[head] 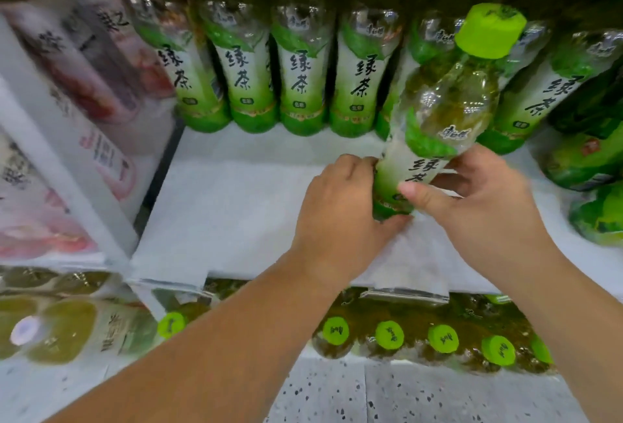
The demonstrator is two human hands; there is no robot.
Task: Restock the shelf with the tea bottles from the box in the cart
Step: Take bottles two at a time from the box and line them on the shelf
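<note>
A green tea bottle (445, 109) with a lime cap and a green-white label leans to the right over the white shelf (236, 206). My left hand (340, 217) grips its base from the left. My right hand (482, 200) holds the lower label from the right, thumb across the front. The bottle's bottom sits at or just above the shelf surface; which one I cannot tell. Behind it, several matching green tea bottles (303, 71) stand in a row at the back of the shelf. The cart and box are out of view.
Pink-labelled bottles (87, 61) fill the bay to the left behind a white divider. Darker green bottles (593, 166) crowd the right edge. Below the shelf, a row of lime caps (441, 338) shows on the lower shelf. Speckled floor lies at the bottom.
</note>
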